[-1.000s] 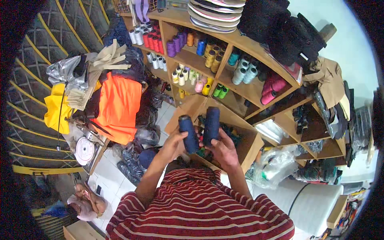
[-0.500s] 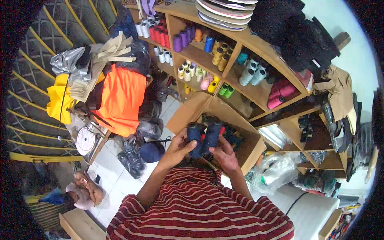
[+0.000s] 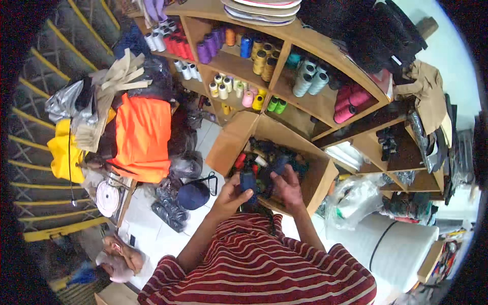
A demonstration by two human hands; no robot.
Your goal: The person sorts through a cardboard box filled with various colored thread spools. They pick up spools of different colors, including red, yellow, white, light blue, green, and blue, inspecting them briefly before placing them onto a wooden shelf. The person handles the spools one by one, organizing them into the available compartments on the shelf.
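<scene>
My left hand [image 3: 230,200] is closed around a dark navy thread cone [image 3: 247,180], thumb across its near side. A second dark spool [image 3: 279,163] is gripped by my right hand [image 3: 290,191], tilted away from me and partly covered by the fingers. The two spools are held apart over the near side of an open cardboard box [image 3: 323,188]. Inside the box lies a jumble of dark spools, with a red spool [image 3: 240,161] and a pale one [image 3: 260,160] among them.
Beyond the box stands a wooden shelf [image 3: 229,63] with thread cones sorted by colour. To the left, orange fabric [image 3: 142,137] covers a work table, and a navy cap [image 3: 193,194] lies below it. A large white roll [image 3: 401,244] and clear plastic bags [image 3: 353,203] are at right.
The two spools, side by side before, are now apart. The right one has tipped forward and lower over the box, and the left one sits lower. The view has shifted slightly, showing more of the box's inside.
</scene>
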